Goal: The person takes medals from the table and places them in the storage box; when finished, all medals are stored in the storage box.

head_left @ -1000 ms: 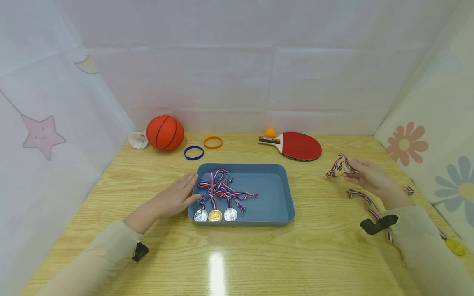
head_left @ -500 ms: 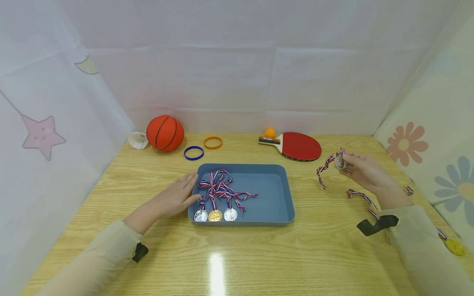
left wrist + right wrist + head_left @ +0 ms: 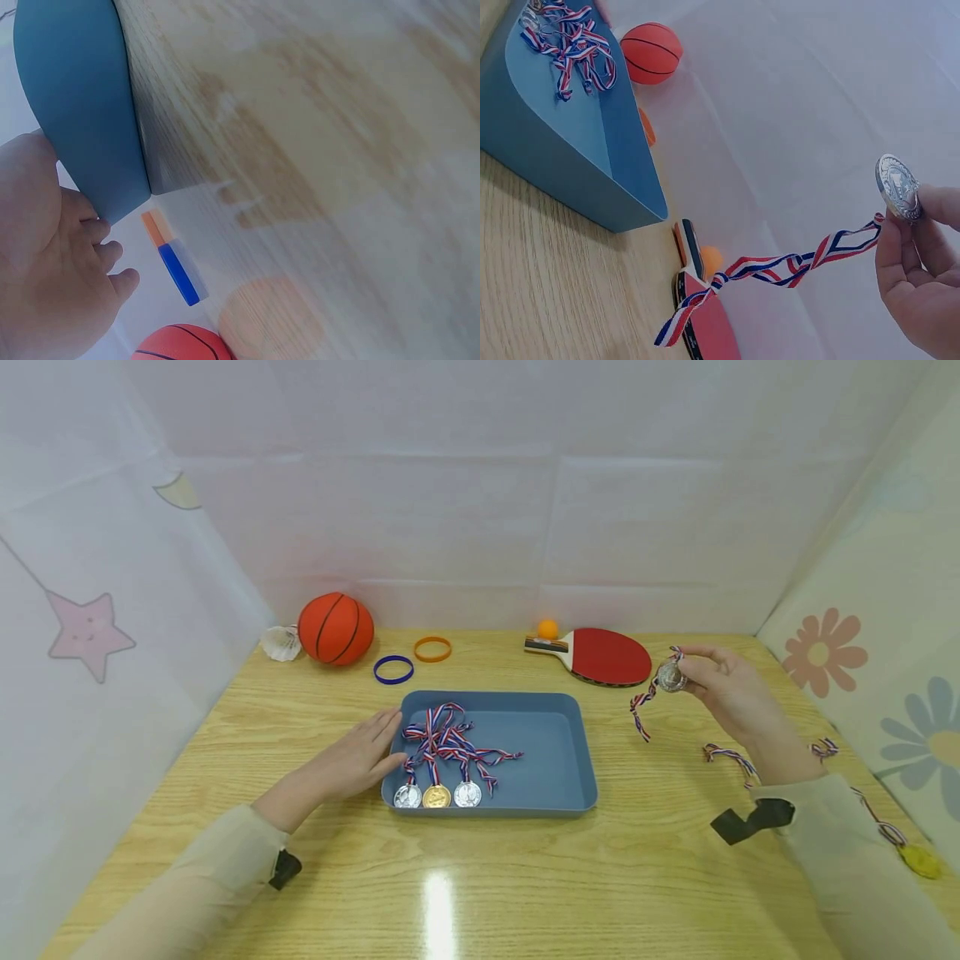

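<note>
Between thumb and fingers, my right hand point(image 3: 738, 697) pinches a silver medal point(image 3: 898, 187) above the table, right of the tray. Its striped red, white and blue ribbon point(image 3: 795, 266) dangles below, knotted near the end. My left hand point(image 3: 352, 760) lies with straight fingers against the left wall of the blue-grey tray point(image 3: 555, 697). Inside the tray, along the front, two silver medals and a gold medal point(image 3: 437, 797) lie in a row, a silver medal point(image 3: 467, 794) being the rightmost. Their ribbons point(image 3: 450, 739) are bunched behind them.
A basketball point(image 3: 335, 628), a shuttlecock point(image 3: 281, 643), a blue wristband point(image 3: 393, 670) and an orange wristband point(image 3: 432, 649) sit at back left. A red paddle point(image 3: 611, 657) and an orange ball point(image 3: 547, 629) lie at back. A gold medal point(image 3: 919, 861) and ribbons point(image 3: 729, 753) lie at right.
My right hand has lifted the silver medal and carried it left, toward the tray; its ribbon now hangs straighter. The left hand stays on the tray's side.
</note>
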A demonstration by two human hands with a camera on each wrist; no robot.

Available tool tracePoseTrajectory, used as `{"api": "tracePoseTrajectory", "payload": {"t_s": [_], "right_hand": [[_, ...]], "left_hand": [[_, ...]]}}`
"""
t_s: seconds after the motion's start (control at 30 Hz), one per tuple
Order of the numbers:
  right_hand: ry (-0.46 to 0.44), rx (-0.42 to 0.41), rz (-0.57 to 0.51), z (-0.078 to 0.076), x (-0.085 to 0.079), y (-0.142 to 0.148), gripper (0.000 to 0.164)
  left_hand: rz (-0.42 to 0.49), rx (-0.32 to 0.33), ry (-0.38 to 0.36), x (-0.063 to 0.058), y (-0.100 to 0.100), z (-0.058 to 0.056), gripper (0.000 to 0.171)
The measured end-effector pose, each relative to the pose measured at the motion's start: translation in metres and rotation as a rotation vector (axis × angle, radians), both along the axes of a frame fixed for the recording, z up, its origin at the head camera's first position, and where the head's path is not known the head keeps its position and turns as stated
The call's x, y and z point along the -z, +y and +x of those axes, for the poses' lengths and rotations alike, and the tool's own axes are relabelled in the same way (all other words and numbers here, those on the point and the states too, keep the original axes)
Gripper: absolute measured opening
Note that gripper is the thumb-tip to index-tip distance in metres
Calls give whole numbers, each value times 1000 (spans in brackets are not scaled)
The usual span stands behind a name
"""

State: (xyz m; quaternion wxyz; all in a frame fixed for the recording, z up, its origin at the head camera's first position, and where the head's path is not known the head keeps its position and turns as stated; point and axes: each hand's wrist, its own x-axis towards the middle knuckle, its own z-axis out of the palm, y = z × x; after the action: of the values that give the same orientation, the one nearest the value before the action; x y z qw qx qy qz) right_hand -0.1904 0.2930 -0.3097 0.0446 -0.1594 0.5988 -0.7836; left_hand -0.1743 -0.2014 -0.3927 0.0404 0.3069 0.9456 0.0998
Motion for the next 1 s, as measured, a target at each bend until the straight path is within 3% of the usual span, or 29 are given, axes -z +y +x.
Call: {"api": "tracePoseTrajectory", "payload": {"t_s": [0.27, 0.6, 0.8, 1.0], "right_hand": [[-11, 148, 142, 2, -16, -18, 39], [71, 68, 94, 1, -24, -41, 25], [70, 64, 243, 1, -27, -58, 21], [67, 80, 429, -1, -29, -77, 27]], "left_hand": [[0, -3, 5, 1, 0, 0, 67], [6, 0, 13, 0, 0, 1, 66], [3, -1, 8, 1, 0, 0, 67], [3, -2, 9, 1, 0, 0, 67]]}}
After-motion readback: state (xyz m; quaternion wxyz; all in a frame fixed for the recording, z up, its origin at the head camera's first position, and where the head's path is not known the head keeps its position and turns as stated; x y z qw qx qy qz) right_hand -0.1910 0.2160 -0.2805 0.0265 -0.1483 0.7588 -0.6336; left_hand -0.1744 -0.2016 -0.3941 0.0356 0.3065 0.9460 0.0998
